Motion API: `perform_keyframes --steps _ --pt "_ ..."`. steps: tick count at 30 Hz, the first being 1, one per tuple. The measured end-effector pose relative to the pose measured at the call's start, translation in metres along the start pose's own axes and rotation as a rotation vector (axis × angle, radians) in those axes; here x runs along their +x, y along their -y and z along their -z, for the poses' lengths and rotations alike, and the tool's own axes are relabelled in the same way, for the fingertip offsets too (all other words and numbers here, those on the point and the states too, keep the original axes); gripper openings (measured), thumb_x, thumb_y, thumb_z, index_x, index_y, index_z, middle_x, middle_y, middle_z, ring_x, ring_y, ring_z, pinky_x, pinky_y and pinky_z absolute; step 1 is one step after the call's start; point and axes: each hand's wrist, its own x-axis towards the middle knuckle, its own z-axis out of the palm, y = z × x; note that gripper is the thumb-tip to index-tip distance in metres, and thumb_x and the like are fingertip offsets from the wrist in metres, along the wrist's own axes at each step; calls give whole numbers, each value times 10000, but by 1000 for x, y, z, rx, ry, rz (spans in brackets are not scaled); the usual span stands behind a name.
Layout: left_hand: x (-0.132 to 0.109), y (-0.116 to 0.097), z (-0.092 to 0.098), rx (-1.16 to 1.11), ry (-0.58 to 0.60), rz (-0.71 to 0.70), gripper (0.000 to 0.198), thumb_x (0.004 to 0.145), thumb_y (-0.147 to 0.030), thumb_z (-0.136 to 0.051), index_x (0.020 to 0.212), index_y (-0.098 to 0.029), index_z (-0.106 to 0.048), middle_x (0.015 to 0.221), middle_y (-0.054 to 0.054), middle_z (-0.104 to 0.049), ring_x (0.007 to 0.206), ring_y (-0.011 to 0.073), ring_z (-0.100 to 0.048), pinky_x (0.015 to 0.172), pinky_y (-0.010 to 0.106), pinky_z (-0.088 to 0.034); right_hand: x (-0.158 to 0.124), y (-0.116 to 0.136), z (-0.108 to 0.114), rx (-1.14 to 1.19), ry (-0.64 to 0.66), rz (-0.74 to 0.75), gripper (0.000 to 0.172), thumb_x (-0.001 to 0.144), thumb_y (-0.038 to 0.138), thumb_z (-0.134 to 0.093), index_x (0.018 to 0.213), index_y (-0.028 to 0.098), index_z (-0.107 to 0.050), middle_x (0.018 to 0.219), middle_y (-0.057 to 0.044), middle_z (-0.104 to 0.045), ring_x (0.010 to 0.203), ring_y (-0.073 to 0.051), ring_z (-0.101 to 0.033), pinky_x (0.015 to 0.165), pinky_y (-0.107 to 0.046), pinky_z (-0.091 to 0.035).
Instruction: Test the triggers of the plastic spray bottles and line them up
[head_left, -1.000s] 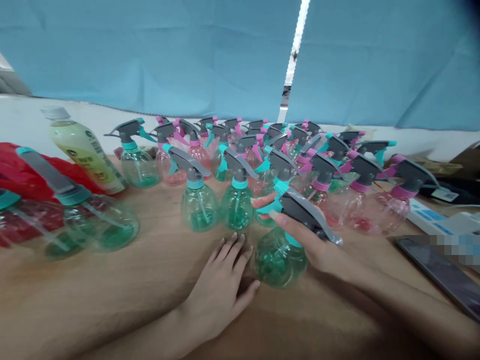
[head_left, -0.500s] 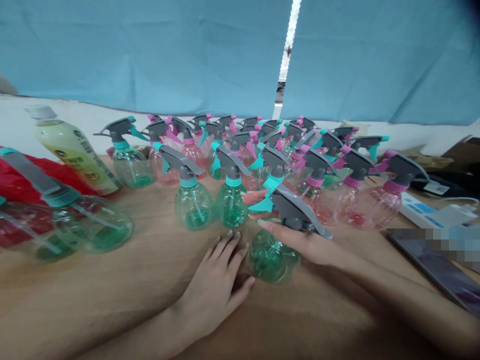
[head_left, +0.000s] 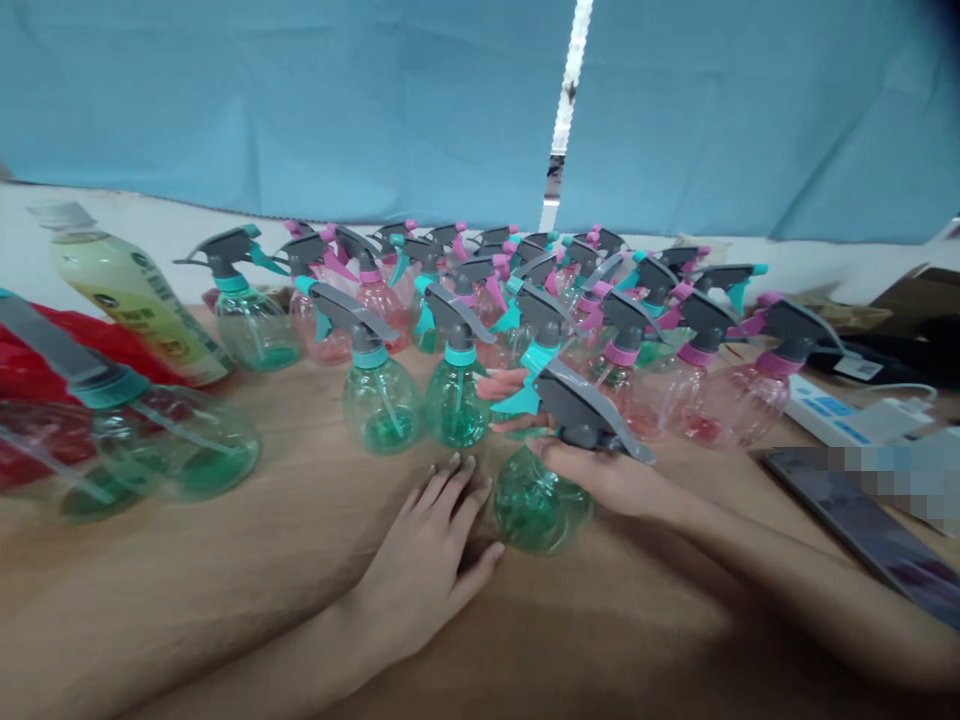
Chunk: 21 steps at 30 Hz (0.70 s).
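Note:
My right hand (head_left: 600,478) is around the neck of a green spray bottle (head_left: 536,510), just under its grey head with a turquoise trigger. Some of its fingers stretch out behind the trigger toward the left. Green liquid shows in the lower part of this bottle, and I cannot tell whether its base touches the table. My left hand (head_left: 431,535) lies palm down on the wooden table (head_left: 315,560), fingers spread, just left of that bottle and holding nothing. Beyond the left hand stand two more green spray bottles, a nearer-left one (head_left: 382,405) and one beside it (head_left: 459,400).
Several pink and green spray bottles (head_left: 742,405) crowd the back of the table. At left are other green spray bottles (head_left: 180,440), a red bag (head_left: 45,340) and a labelled drink bottle (head_left: 139,300). A phone (head_left: 855,530) and a white power strip (head_left: 832,415) lie right.
The whole view has shifted slightly, so things sit a little further left and higher. Both hands keep nearly the same pose, the right one still on the spray bottle.

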Motion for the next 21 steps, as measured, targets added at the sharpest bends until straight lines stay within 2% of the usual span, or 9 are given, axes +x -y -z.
perform_keyframes --steps 4,7,9,11,13,17,21 --pt "1 0 0 14 -5 -2 460 933 -429 -500 1286 -136 -536 1403 154 -492 1309 335 -420 1037 519 -380 0 0 2 5 48 7 463 706 95 -500 1118 283 -600 734 29 -639 716 -160 -653 640 -276 -501" --pt "1 0 1 23 -6 -9 453 934 -428 -497 1275 -134 -542 1398 155 -496 1307 333 -423 1036 515 -382 0 0 4 -9 68 18 466 720 81 -494 1122 294 -595 845 13 -671 806 -157 -655 577 -239 -460" --pt "1 -1 1 28 3 -10 456 935 -426 -498 1279 -130 -540 1406 160 -489 1307 333 -424 1036 512 -383 0 -1 4 -22 61 20 468 717 85 -500 1125 293 -594 917 8 -673 784 -146 -643 554 -231 -448" --pt "1 -1 1 28 12 -2 463 933 -425 -505 1288 -128 -536 1413 163 -481 1310 336 -423 1036 509 -384 0 -3 4 -26 57 15 457 720 92 -505 1123 286 -596 898 9 -665 725 -135 -621 555 -233 -452" --pt "1 0 0 27 16 2 470 931 -425 -513 1293 -126 -532 1421 166 -472 1316 338 -416 1040 508 -380 0 -4 4 -20 64 18 451 723 89 -502 1119 282 -600 868 13 -661 690 -129 -606 598 -246 -480" --pt "0 0 0 16 -4 -10 451 937 -418 -500 1281 -129 -536 1418 162 -475 1313 336 -419 1046 521 -371 1 -3 2 9 55 72 434 723 99 -500 1098 284 -613 868 9 -678 769 -143 -644 780 -297 -523" --pt "0 0 0 19 -5 -3 451 930 -414 -517 1276 -124 -539 1409 164 -483 1310 341 -420 1041 517 -376 3 1 1 -7 32 77 425 719 115 -506 1084 299 -624 834 10 -683 797 -156 -661 794 -305 -537"
